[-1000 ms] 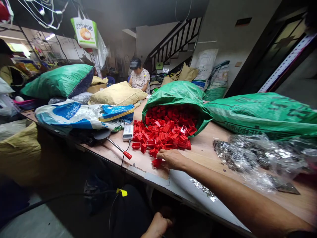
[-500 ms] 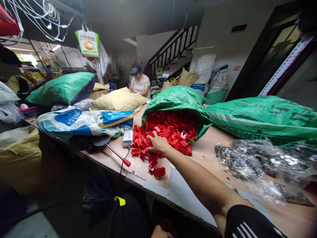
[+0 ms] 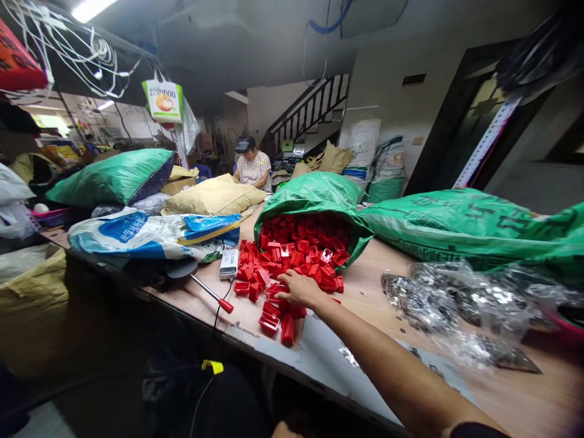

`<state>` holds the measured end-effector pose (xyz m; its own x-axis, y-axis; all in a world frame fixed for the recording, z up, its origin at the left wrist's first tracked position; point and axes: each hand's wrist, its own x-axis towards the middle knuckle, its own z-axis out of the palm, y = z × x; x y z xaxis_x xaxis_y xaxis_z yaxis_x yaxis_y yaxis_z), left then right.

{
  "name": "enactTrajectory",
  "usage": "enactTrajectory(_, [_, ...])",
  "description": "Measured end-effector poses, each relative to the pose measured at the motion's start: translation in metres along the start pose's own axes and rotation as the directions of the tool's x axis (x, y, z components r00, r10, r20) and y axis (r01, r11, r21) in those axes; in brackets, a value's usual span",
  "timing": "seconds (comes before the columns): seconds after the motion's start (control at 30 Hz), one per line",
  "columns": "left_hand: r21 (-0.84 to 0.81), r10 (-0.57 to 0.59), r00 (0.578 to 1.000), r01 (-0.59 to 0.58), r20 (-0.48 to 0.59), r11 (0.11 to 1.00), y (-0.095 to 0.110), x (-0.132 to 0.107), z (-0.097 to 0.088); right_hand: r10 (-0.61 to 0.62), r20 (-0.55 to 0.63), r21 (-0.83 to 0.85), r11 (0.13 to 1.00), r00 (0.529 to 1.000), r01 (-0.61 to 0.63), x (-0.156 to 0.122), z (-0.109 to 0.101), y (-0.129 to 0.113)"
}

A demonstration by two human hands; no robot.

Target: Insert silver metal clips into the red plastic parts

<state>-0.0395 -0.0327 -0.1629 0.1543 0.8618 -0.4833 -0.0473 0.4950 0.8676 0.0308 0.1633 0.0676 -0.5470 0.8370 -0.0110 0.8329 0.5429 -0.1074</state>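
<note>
My right hand reaches in from the lower right and lies on a heap of red plastic housings. Its fingers are stretched and a little apart, touching the housings beneath; I see none gripped. Several loose housings lie just in front of the hand, near the table's front edge. Behind it, a green woven sack lies on its side, its mouth facing me and full of the same red pieces. Of my left hand only a small part shows at the bottom edge, its fingers hidden.
A lever tool with a red handle and a small white box with a cable stand left of the heap. Clear bags of metal parts lie at right. Full sacks line the back; a person sits beyond.
My right hand has drawn back towards the table's front edge, and red housings there have shifted and bunched closer. The camera view has tilted and turned slightly.
</note>
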Motion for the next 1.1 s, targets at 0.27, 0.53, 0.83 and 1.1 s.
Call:
enactTrajectory(0.27, [0.002, 0.017, 0.998, -0.017, -0.061, 1.000, -0.002, -0.017, 0.005, 0.016, -0.189, 0.228, 0.973, 0.982, 0.028, -0.057, -0.020, 0.019])
enactTrajectory(0.53, [0.179, 0.386, 0.921, -0.388, 0.051, 0.904, 0.086, -0.075, 0.001, 0.324, -0.187, 0.625, 0.768, 0.927, -0.142, -0.187, -0.006, 0.069])
enactTrajectory(0.83, [0.927, 0.827, 0.482, -0.073, -0.289, 0.367, 0.152, -0.045, -0.034, 0.611, -0.122, 0.676, 0.628, 0.782, -0.385, -0.296, 0.037, 0.098])
enactTrajectory(1.1, [0.923, 0.826, 0.491, -0.100, -0.279, 0.371, 0.139, -0.028, -0.055, 0.635, -0.164, 0.672, 0.632, 0.755, -0.385, -0.312, 0.048, 0.086])
